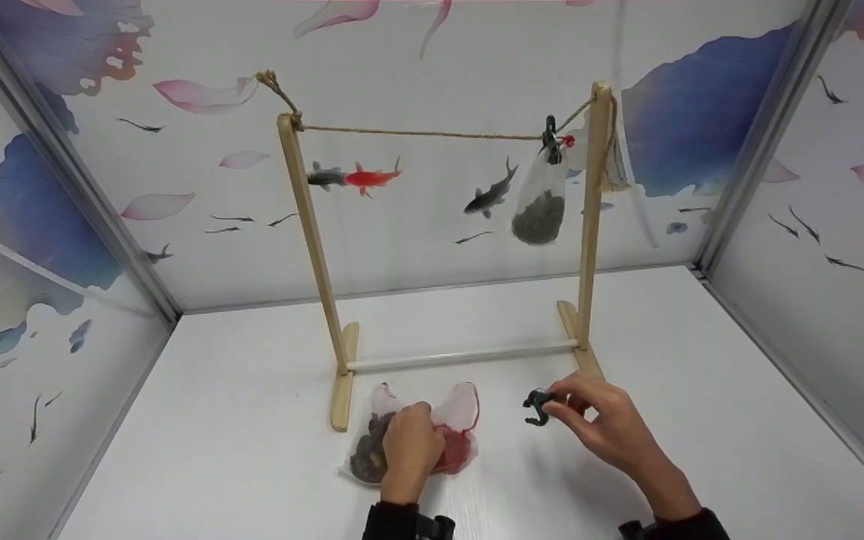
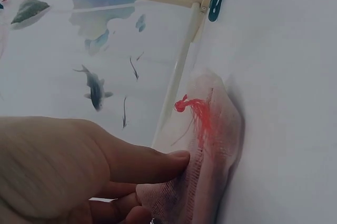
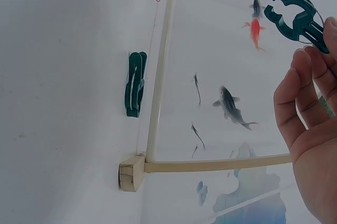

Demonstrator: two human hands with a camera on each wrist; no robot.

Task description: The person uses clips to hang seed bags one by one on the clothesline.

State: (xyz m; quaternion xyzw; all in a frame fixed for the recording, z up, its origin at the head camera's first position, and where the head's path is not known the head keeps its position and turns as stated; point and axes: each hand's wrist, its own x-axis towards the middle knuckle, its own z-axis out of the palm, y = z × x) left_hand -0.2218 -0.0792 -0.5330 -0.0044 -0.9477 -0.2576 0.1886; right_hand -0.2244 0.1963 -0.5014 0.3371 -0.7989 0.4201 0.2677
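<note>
Left hand: my left hand [image 1: 409,450] lies on two mesh bags on the table [image 1: 252,420], at 6 o'clock from the rack [image 1: 312,232]; fingers curled down over them, thumb straight against the red bag [image 2: 210,129] in the wrist view. I cannot tell whether I truly grip them.
Right hand: my right hand [image 1: 601,424] pinches a dark green clip [image 1: 535,407] by its handles, fingertips closed on it.
Clip: held just above the table, at 3 o'clock from the bags and near the rack's right foot; long axis roughly level, open-ringed mouth pointing to 9 o'clock, toward my left hand.
Bags: the dark bag [image 1: 368,450] lies at 9 o'clock of the red one, touching it; both mouths point to 12 o'clock, at the rack's bottom rail.
Rack: a third bag [image 1: 539,202] hangs from the string [image 1: 417,134] by another clip [image 1: 550,139], close to the right post.
Spare: one more clip [image 3: 135,83] lies on the table beside the rail.
</note>
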